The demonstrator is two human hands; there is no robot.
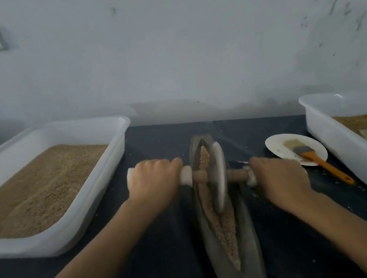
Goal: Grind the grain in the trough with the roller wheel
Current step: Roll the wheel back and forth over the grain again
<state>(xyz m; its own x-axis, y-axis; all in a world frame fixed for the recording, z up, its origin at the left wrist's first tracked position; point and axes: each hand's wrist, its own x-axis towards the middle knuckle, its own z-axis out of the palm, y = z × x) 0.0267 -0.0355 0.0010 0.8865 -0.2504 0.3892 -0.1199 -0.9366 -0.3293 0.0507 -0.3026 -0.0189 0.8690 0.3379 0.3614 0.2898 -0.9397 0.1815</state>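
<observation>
The trough [233, 246] lies lengthwise on the dark tabletop [167, 256], its near end toward the person, so the wheel can run straight away from the body and back. Grain [225, 228] fills its narrow groove from the near end to the far tip, coarse and lumpy, so the grinding looks far from done.

The wheel [218, 176] stands on edge in the groove, past the middle of the trough and tilted a little to the right. Its axle [236, 175] crosses the trough, which puts one hand on each side for even downward pressure. The left hand [154, 180] has its grip closed round the white-wrapped left end of the axle; the right hand [277, 176] grips the wrapped right end the same way. The wrapping probably cushions the palms.

Just right of the right hand, a plate [275, 146] holds a brush [310, 154], within reach, likely for sweeping out meal. A tub [116, 144] of grain sits to the left and a second tub [325, 130] to the right, plausibly supply and output. A pale wall [174, 44] closes the far side.
</observation>
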